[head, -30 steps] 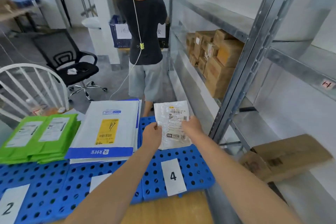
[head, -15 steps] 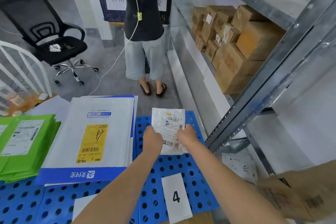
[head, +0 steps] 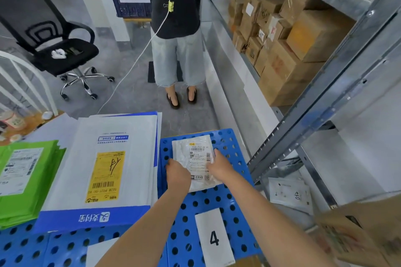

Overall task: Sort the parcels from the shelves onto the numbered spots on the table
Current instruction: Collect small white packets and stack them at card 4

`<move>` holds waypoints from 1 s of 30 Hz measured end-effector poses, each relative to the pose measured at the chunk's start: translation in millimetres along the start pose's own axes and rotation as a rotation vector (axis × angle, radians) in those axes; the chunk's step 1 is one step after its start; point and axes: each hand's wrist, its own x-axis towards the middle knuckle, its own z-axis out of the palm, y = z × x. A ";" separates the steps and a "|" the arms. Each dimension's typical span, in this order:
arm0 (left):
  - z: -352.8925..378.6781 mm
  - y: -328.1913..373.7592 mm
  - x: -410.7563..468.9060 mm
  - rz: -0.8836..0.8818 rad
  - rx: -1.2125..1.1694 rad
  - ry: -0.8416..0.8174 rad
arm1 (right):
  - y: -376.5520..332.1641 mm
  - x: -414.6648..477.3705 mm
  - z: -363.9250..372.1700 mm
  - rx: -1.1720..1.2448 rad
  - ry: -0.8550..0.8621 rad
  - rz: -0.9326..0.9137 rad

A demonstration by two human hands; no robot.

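Pinching small white parcel (head: 192,156) by its side edges with left hand (head: 178,174) and right hand (head: 219,167), on blue board (head: 180,243) beyond card 4 (head: 213,238).

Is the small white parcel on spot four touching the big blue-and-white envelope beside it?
Apart. The head view shows a strip of bare blue board between the small white parcel and the blue-and-white envelope.

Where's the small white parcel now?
Head view, centre: small white parcel on the blue panel beyond the 4 label, held by left hand and right hand.
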 end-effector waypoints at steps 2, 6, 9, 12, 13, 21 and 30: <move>-5.9 4.3 -2.1 0.015 0.069 -0.002 | -2.1 -10.7 -5.7 0.040 0.057 0.017; -26.6 33.1 -17.0 0.218 0.172 0.031 | -8.3 -36.4 -27.7 -0.019 0.160 -0.080; -49.1 56.5 -44.7 0.540 0.319 0.130 | -23.6 -68.0 -48.7 -0.093 0.205 -0.186; -74.2 72.5 -82.7 0.827 0.488 0.230 | -43.3 -109.5 -73.6 -0.219 0.285 -0.298; -82.7 76.7 -95.8 0.892 0.524 0.264 | -49.4 -125.1 -82.1 -0.261 0.334 -0.340; -119.1 98.8 -217.6 1.111 0.545 0.449 | -48.3 -265.7 -131.3 -0.415 0.634 -0.546; -89.2 102.6 -376.9 1.513 0.588 0.387 | 39.7 -434.4 -159.4 -0.450 0.882 -0.339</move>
